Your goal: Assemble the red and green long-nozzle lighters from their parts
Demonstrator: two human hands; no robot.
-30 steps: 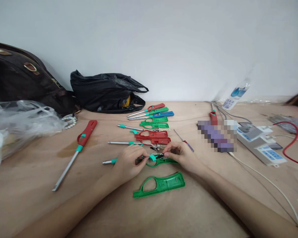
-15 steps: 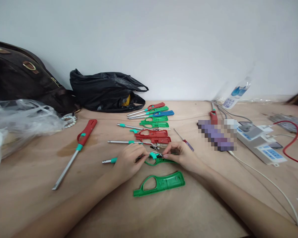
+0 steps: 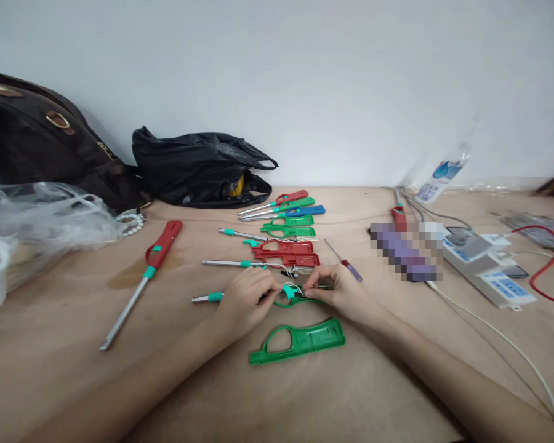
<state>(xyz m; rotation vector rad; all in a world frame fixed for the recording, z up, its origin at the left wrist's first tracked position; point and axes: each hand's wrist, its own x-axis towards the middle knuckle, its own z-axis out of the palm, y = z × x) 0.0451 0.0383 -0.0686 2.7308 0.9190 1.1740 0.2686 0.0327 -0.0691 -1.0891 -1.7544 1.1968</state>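
Observation:
My left hand and my right hand meet over an opened green lighter lying on the wooden table. Both pinch small parts near its teal trigger. The lighter's metal tube sticks out to the left of my left hand. A loose green casing half lies just in front of my hands. Behind them lies an opened red lighter with wires showing.
Several more long lighters lie farther back. A whole red lighter lies at left. A small screwdriver, a power strip with cables, a black plastic bag, a dark handbag and clear bags ring the table.
My fingers have shifted slightly closer together over the lighter's trigger. Nothing else on the table has moved.

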